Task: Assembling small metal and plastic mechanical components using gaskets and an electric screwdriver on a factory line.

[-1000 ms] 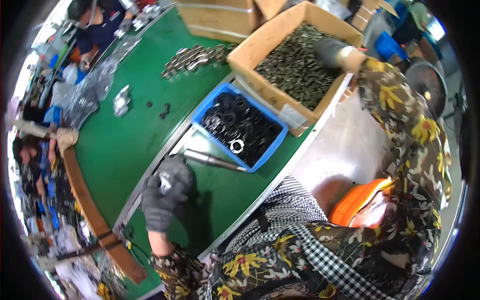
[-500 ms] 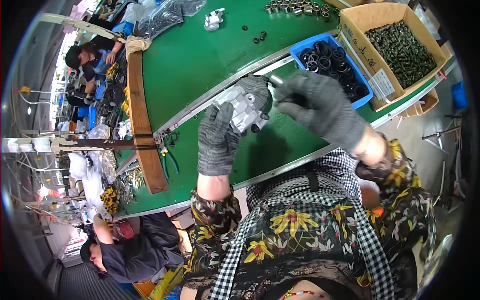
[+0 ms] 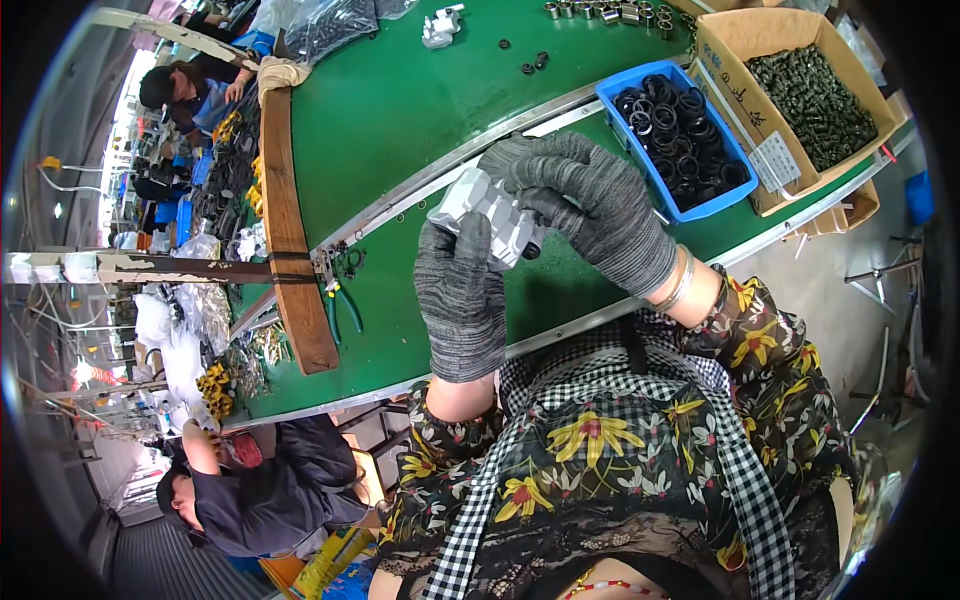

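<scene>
My left hand, in a grey knitted glove, is closed round a silver-white cast metal housing, with the thumb across its near face. A small black piece shows at the housing's lower right end. My gloved right hand is against the right side of the housing, its fingers bent and pressed together there. Whatever lies between those fingertips is hidden by the glove. Both hands are raised over the green tabletop.
To the right stand a blue bin of black rings and a cardboard box of small dark parts. Metal sleeves and another pale housing lie at the back. Pliers rest beside a wooden beam. Two people work at left.
My right hand has moved left, in against the housing. The small silver cylinder seen at its fingertips is now out of sight. My left hand has shifted slightly right with the housing.
</scene>
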Motion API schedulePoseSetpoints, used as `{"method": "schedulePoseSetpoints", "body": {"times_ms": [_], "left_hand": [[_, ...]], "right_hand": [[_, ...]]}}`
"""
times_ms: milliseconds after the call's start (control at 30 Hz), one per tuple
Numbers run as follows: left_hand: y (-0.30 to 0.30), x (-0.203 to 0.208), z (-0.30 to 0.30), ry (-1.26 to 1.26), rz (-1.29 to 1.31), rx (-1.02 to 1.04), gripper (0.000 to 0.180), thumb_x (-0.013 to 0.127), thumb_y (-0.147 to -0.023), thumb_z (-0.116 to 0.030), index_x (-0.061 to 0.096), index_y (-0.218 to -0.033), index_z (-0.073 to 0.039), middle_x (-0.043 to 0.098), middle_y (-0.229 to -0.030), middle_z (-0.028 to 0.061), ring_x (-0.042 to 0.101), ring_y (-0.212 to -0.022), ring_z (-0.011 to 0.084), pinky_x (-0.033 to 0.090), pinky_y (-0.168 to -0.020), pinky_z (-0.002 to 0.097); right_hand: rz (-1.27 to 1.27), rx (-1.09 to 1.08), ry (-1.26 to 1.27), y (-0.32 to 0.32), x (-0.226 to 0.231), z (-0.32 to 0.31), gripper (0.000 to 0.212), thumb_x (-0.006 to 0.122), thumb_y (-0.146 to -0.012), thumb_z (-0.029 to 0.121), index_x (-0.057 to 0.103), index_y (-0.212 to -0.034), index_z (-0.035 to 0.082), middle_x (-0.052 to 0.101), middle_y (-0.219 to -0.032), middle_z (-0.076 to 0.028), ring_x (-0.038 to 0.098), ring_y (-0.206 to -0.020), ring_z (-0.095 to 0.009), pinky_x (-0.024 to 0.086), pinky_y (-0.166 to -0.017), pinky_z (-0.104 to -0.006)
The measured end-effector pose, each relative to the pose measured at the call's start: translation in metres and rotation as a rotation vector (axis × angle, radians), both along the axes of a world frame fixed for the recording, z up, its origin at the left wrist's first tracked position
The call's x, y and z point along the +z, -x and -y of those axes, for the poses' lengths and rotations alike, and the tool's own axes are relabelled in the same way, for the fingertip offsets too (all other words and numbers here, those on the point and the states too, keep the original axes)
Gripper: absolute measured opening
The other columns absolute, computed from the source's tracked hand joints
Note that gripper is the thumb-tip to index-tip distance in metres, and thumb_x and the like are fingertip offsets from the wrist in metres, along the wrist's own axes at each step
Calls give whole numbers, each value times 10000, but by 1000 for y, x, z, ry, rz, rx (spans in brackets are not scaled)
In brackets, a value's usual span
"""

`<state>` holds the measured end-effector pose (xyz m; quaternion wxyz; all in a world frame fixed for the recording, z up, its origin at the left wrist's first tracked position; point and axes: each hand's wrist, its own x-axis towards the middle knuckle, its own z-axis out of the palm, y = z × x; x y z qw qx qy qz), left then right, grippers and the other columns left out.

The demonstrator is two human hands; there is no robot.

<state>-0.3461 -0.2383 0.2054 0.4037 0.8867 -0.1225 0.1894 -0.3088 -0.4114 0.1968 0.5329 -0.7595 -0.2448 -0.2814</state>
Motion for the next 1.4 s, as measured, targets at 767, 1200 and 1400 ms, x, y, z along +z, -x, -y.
{"method": "schedulePoseSetpoints", "body": {"times_ms": [767,1200,1400], "left_hand": [[8,6,25,487,-167,107,313,619,-908,-140,540,-1189,-26,604,-1079,144,607,-932,230,495,-825,340],[6,18,28,578,-145,41,311,671,-881,-146,523,-1102,16,610,-1036,110,580,-917,160,477,-831,313],[3,20,27,542,-135,-40,303,678,-868,-109,518,-1098,8,604,-1027,94,577,-919,158,473,-841,306]], "right_hand": [[-338,57,318,-6,25,16,289,539,-912,336,632,-960,67,631,-865,-142,635,-828,-310,504,-713,-390],[-37,-43,555,-1,17,21,286,528,-911,290,611,-1067,64,629,-974,-139,623,-872,-286,489,-820,-391],[-1253,535,-380,0,33,24,271,551,-895,302,589,-979,47,612,-873,-132,606,-858,-334,490,-750,-425]]}}
